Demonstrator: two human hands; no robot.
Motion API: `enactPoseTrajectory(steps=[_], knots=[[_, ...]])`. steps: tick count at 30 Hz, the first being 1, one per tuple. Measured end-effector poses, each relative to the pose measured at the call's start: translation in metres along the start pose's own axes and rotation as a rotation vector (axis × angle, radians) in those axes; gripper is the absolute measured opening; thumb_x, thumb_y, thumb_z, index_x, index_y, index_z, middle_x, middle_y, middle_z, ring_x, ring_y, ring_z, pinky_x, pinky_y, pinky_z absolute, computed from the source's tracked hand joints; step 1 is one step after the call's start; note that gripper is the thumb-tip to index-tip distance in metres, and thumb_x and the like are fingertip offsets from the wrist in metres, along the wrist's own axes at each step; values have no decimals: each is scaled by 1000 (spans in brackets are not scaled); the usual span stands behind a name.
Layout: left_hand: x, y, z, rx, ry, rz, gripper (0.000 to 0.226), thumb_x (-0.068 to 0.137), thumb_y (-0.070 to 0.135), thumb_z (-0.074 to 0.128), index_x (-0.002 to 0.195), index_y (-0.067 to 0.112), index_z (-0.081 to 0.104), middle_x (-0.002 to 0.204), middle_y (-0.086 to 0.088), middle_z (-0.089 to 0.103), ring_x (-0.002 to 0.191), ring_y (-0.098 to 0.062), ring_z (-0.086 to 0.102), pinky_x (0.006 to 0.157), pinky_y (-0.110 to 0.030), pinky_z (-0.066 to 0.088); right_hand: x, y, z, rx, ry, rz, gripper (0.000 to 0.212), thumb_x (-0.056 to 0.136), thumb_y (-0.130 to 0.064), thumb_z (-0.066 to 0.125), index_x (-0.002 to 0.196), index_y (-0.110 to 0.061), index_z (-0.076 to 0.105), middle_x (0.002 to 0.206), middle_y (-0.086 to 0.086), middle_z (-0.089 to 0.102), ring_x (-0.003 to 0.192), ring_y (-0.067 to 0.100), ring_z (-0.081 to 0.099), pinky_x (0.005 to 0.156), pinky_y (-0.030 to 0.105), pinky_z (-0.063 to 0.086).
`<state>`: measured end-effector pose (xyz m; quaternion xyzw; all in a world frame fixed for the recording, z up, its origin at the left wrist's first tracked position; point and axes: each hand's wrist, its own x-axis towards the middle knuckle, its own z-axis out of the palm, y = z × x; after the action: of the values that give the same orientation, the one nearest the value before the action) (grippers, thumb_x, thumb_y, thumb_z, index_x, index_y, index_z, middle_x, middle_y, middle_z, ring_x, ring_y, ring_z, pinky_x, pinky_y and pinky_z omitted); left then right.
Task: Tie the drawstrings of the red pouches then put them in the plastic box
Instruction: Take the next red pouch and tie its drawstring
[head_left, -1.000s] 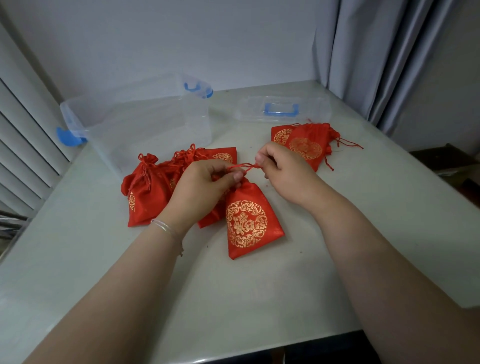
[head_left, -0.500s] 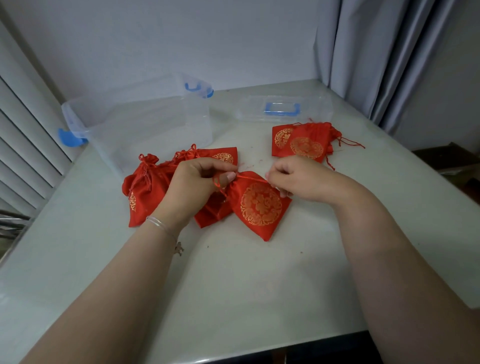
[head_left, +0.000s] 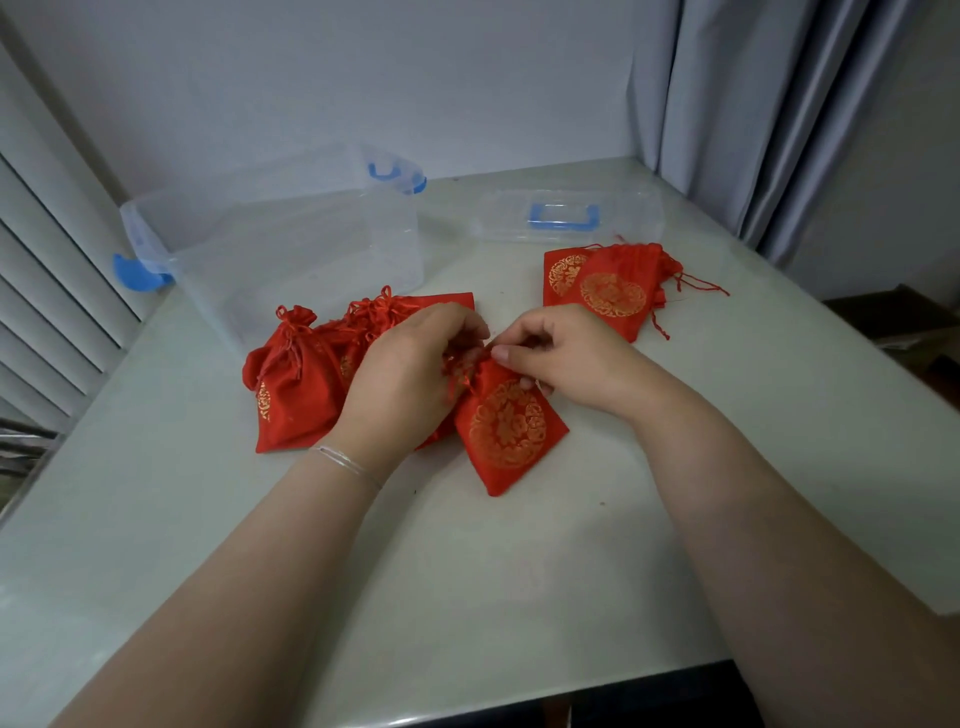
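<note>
Both hands at the neck of one red pouch (head_left: 511, 431) flat on the desk (head_left: 467, 571), in front of the clear plastic box (head_left: 291, 244). Left hand (head_left: 405, 374) fingers curled around the gathered top, right hand (head_left: 566, 358) fingers pinching the drawstring (head_left: 462, 371). Tied pouches (head_left: 296, 384) heaped nearer the box, loose pouches (head_left: 608, 288) right of it by the lid (head_left: 566, 215).

The left hand (head_left: 410, 374) covered part of the pile of red pouches (head_left: 322, 364) at nine o'clock, so their count could not be told. The drawstring of the middle pouch (head_left: 511, 431) was hidden between the left hand's fingers and those of the right hand (head_left: 566, 358), the knot unseen. At one o'clock, the front pouch (head_left: 615, 291) overlapped another pouch (head_left: 561, 270). Both forearms were cut off by the lower edge.
</note>
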<state>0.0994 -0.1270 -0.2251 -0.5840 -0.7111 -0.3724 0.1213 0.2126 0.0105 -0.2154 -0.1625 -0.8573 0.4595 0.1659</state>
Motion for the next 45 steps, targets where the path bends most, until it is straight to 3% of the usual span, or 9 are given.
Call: enactPoseTrajectory(steps=[5, 13, 18, 22, 25, 29, 33, 37, 45], knots=[[2, 4, 0, 141, 95, 165, 12, 88, 12, 57, 96, 10, 65, 87, -4, 66, 78, -23, 63, 61, -37, 52, 0, -3, -2, 135, 11, 0, 21, 93, -15, 56, 88, -33, 64, 54, 3, 54, 42, 4, 51, 45, 19, 40], [3, 8, -2, 278, 88, 285, 15, 85, -1, 55, 90, 4, 69, 74, -10, 61, 66, -29, 59, 53, -38, 46, -3, 0, -10, 255, -62, 57, 24, 89, -5, 59, 81, -26, 65, 48, -5, 56, 39, 4, 51, 42, 18, 43], [3, 6, 1, 322, 75, 235, 17, 84, 1, 59, 96, 6, 71, 76, -10, 62, 69, -30, 61, 54, -36, 47, -2, 0, -6, 130, -1, 9, 18, 89, -10, 60, 77, -24, 61, 62, -14, 55, 40, -1, 46, 41, 13, 35], [4, 7, -1, 356, 57, 125, 39, 74, 4, 37, 92, 7, 71, 77, -12, 60, 66, -32, 59, 50, -31, 42, 1, 2, -2, -62, 72, -14, 13, 88, -15, 56, 78, -23, 54, 79, -8, 56, 54, -5, 49, 49, 8, 33], [4, 8, 0, 382, 33, 82, 38, 73, 6, 33, 85, 8, 69, 75, -10, 59, 64, -32, 58, 49, -29, 38, 4, 10, -4, -261, 85, -44, 4, 88, -20, 55, 84, -20, 52, 94, -3, 54, 64, 2, 45, 59, 20, 35], [4, 6, 3, 446, -1, 73, 23, 83, 13, 43, 78, 9, 65, 72, -7, 57, 62, -28, 56, 50, -26, 30, 4, 12, -6, -342, 105, -20, 2, 87, -22, 54, 86, -21, 53, 91, -4, 54, 74, 11, 51, 67, 33, 44], [3, 2, 3, 456, -42, 88, 21, 87, 15, 43, 78, 9, 62, 71, -6, 57, 60, -27, 54, 50, -27, 30, 5, 7, -2, 131, 73, 181, 12, 89, -16, 48, 79, -21, 52, 63, -7, 46, 54, 9, 42, 45, 22, 32], [2, -3, 4, 376, -93, 32, 36, 93, 30, 34, 80, 7, 59, 72, -6, 59, 63, -28, 55, 51, -34, 40, 10, 6, 0, 386, 82, 286, 17, 88, -14, 43, 75, -22, 50, 66, -4, 41, 54, 9, 38, 38, 17, 28], [0, -8, -1, 5, -111, -79, 38, 90, 43, 44, 77, 12, 62, 94, 3, 57, 92, -16, 51, 83, -22, 39, 10, 23, 6, -459, 17, 71, 9, 95, -22, 43, 100, -15, 47, 97, 2, 55, 89, 18, 53, 75, 33, 43]])
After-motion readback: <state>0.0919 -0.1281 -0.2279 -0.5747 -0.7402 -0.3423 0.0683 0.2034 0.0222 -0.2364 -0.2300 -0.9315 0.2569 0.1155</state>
